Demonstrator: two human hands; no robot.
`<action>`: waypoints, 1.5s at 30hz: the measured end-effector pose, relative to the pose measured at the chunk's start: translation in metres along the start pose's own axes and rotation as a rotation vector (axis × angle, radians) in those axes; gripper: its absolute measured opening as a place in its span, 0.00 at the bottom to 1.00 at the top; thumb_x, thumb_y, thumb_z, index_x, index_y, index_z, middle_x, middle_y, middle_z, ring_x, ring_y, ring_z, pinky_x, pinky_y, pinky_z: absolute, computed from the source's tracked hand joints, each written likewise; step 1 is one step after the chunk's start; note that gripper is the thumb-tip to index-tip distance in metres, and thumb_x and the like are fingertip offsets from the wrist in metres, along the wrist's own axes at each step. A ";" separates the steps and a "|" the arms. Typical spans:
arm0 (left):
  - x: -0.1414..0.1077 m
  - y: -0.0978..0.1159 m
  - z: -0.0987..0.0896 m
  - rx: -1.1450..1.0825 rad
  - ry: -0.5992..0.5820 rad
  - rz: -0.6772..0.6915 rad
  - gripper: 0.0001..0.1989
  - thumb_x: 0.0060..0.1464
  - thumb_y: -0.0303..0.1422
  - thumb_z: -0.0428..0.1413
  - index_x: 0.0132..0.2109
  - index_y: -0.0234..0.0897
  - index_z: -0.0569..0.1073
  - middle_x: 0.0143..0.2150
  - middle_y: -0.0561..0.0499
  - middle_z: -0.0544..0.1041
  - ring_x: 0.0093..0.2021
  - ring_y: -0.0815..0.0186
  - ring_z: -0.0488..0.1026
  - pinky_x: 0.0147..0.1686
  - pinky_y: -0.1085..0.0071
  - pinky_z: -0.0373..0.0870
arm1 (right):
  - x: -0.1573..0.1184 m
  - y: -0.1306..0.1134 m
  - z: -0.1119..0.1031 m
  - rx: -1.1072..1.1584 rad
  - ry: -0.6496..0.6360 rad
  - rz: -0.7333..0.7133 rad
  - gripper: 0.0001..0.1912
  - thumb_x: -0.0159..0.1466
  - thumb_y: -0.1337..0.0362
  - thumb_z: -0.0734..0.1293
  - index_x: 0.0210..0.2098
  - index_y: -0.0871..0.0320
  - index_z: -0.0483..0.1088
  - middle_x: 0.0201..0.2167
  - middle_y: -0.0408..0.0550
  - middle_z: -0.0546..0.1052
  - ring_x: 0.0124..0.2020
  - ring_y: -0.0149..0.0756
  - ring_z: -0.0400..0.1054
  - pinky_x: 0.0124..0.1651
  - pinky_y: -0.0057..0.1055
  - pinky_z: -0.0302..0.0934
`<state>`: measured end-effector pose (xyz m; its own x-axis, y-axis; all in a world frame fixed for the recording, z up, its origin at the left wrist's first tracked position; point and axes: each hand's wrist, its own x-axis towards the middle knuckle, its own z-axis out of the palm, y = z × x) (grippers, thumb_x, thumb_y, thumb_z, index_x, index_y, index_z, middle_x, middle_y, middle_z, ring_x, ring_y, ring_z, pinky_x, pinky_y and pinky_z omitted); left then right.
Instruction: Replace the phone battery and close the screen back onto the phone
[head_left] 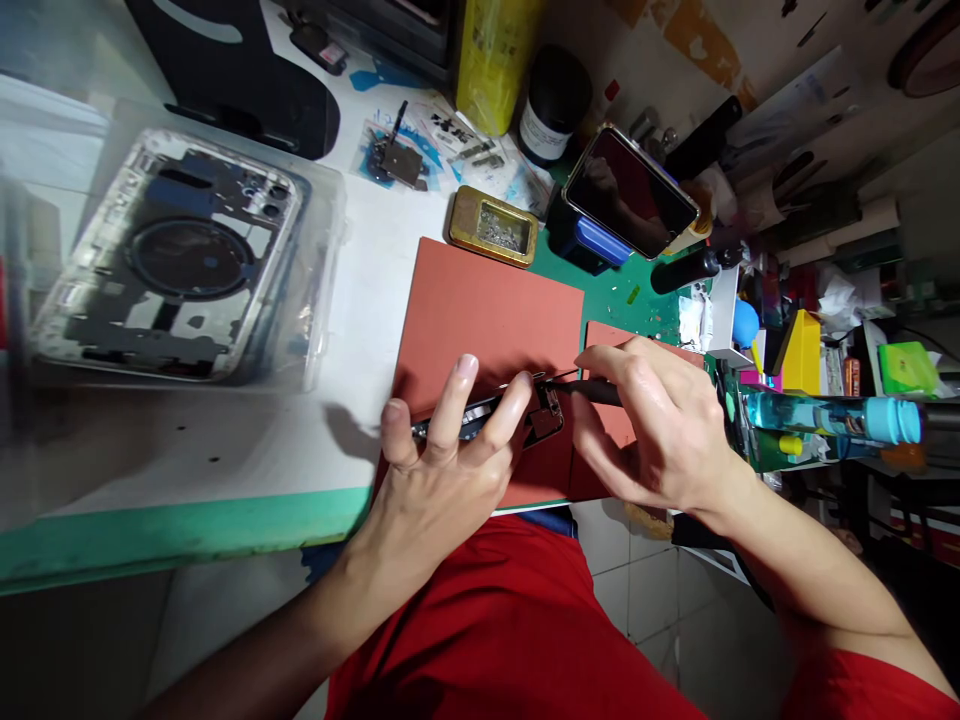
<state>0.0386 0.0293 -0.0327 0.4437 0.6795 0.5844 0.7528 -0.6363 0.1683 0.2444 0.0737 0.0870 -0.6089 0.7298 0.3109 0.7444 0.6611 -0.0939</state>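
Observation:
An opened phone (545, 424) with its dark inner parts showing lies on the reddish-brown mat (491, 310). My left hand (450, 470) steadies it, fingers spread over it and pressing on its frame; much of the phone is hidden beneath them. In my right hand (660, 420), thumb and fingers pinch a slim dark tool (596, 390) that looks like tweezers. Its tip reaches the phone's upper right end, close to my left index fingertip. Whether the tip grips anything is too small to tell.
At left, a clear plastic box (322, 280) bears a large phone housing (187, 260). Behind the mat are a gold tin of screws (493, 228) and a propped phone (630, 190). A blue bottle (832, 415) and clutter stand right. The table's green edge (187, 540) runs nearest me.

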 end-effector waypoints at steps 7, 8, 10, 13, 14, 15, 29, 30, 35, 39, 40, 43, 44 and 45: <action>0.000 0.001 0.002 0.016 0.009 -0.004 0.09 0.59 0.25 0.62 0.41 0.45 0.84 0.75 0.53 0.70 0.86 0.44 0.32 0.82 0.44 0.18 | 0.000 0.001 0.001 -0.015 -0.005 0.019 0.05 0.75 0.69 0.66 0.51 0.58 0.69 0.30 0.43 0.78 0.27 0.33 0.70 0.32 0.33 0.63; 0.000 0.001 0.002 0.009 0.013 -0.005 0.10 0.58 0.25 0.62 0.41 0.45 0.84 0.75 0.53 0.70 0.86 0.44 0.33 0.82 0.44 0.18 | 0.000 0.001 0.001 -0.019 -0.007 0.018 0.05 0.75 0.69 0.65 0.51 0.58 0.69 0.29 0.43 0.78 0.26 0.33 0.70 0.32 0.33 0.63; 0.000 0.001 0.003 0.006 0.026 -0.008 0.11 0.57 0.25 0.63 0.42 0.46 0.84 0.76 0.53 0.70 0.86 0.45 0.33 0.82 0.45 0.18 | 0.000 0.001 0.001 -0.043 0.006 0.015 0.05 0.76 0.70 0.65 0.50 0.56 0.70 0.27 0.40 0.77 0.24 0.31 0.67 0.30 0.32 0.61; 0.000 0.001 0.004 0.022 0.032 -0.006 0.10 0.57 0.25 0.62 0.41 0.46 0.84 0.76 0.53 0.69 0.86 0.44 0.34 0.83 0.44 0.19 | 0.001 0.001 0.001 -0.035 0.010 0.025 0.05 0.76 0.68 0.66 0.50 0.56 0.70 0.28 0.41 0.78 0.25 0.32 0.69 0.30 0.32 0.61; 0.000 0.001 0.004 0.023 0.030 -0.005 0.10 0.56 0.25 0.62 0.40 0.46 0.84 0.76 0.53 0.69 0.86 0.44 0.34 0.83 0.43 0.19 | 0.002 0.001 0.001 -0.025 0.005 0.023 0.05 0.76 0.68 0.65 0.50 0.56 0.70 0.28 0.42 0.78 0.26 0.32 0.70 0.31 0.32 0.63; 0.000 0.001 0.004 0.019 0.029 -0.005 0.10 0.56 0.24 0.62 0.40 0.46 0.84 0.76 0.53 0.69 0.86 0.44 0.34 0.83 0.44 0.19 | 0.002 0.000 0.001 -0.021 0.001 0.017 0.05 0.75 0.69 0.65 0.50 0.57 0.70 0.28 0.42 0.78 0.26 0.33 0.70 0.32 0.33 0.63; 0.001 0.001 0.002 0.022 0.003 -0.004 0.07 0.60 0.26 0.62 0.40 0.44 0.83 0.75 0.53 0.68 0.86 0.43 0.31 0.82 0.44 0.16 | 0.004 0.000 0.001 -0.058 0.019 0.013 0.03 0.76 0.69 0.66 0.47 0.55 0.70 0.25 0.38 0.76 0.23 0.31 0.67 0.29 0.32 0.60; 0.000 0.001 0.002 0.016 0.002 -0.005 0.07 0.59 0.26 0.62 0.40 0.44 0.83 0.75 0.53 0.69 0.86 0.44 0.31 0.82 0.45 0.16 | 0.003 0.000 0.001 -0.058 0.017 0.016 0.03 0.76 0.69 0.66 0.48 0.56 0.70 0.26 0.39 0.77 0.23 0.31 0.68 0.29 0.32 0.60; 0.000 0.001 0.001 0.001 0.001 -0.010 0.08 0.58 0.25 0.62 0.40 0.44 0.82 0.74 0.54 0.70 0.86 0.45 0.30 0.82 0.46 0.16 | 0.001 0.000 0.002 -0.044 0.015 0.008 0.05 0.75 0.73 0.67 0.48 0.58 0.70 0.27 0.40 0.78 0.24 0.32 0.68 0.30 0.33 0.60; 0.000 0.000 0.000 0.039 -0.020 0.006 0.08 0.62 0.25 0.59 0.41 0.42 0.82 0.75 0.52 0.67 0.86 0.43 0.30 0.82 0.44 0.17 | 0.002 0.000 0.003 -0.049 0.008 0.003 0.04 0.76 0.72 0.67 0.48 0.58 0.70 0.27 0.40 0.79 0.25 0.31 0.68 0.30 0.32 0.61; -0.001 0.000 0.000 0.048 -0.019 0.008 0.09 0.63 0.25 0.58 0.41 0.42 0.82 0.75 0.52 0.67 0.86 0.43 0.30 0.82 0.43 0.17 | 0.002 0.000 0.003 -0.050 0.007 0.001 0.04 0.76 0.72 0.66 0.48 0.58 0.70 0.27 0.40 0.78 0.25 0.31 0.69 0.30 0.32 0.62; -0.001 0.000 0.001 0.063 -0.010 0.006 0.09 0.66 0.26 0.57 0.41 0.41 0.83 0.76 0.52 0.66 0.86 0.42 0.30 0.82 0.43 0.16 | 0.002 -0.002 0.000 -0.044 0.007 0.003 0.04 0.77 0.71 0.65 0.48 0.57 0.70 0.26 0.39 0.78 0.24 0.31 0.70 0.29 0.32 0.62; -0.001 0.000 0.002 0.065 -0.007 0.006 0.10 0.66 0.26 0.57 0.41 0.41 0.82 0.76 0.52 0.66 0.86 0.42 0.30 0.82 0.43 0.16 | 0.001 -0.002 -0.001 -0.038 0.016 0.013 0.04 0.77 0.71 0.65 0.48 0.56 0.70 0.27 0.39 0.79 0.24 0.30 0.70 0.29 0.32 0.63; -0.001 0.000 0.002 0.066 -0.005 0.005 0.10 0.67 0.26 0.56 0.41 0.40 0.83 0.76 0.52 0.66 0.86 0.42 0.31 0.82 0.43 0.17 | -0.001 -0.003 -0.002 -0.030 0.031 0.029 0.04 0.76 0.71 0.66 0.48 0.56 0.70 0.27 0.39 0.80 0.24 0.30 0.72 0.29 0.32 0.64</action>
<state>0.0390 0.0298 -0.0347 0.4495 0.6786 0.5810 0.7810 -0.6142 0.1131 0.2432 0.0711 0.0891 -0.5788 0.7421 0.3381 0.7694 0.6343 -0.0753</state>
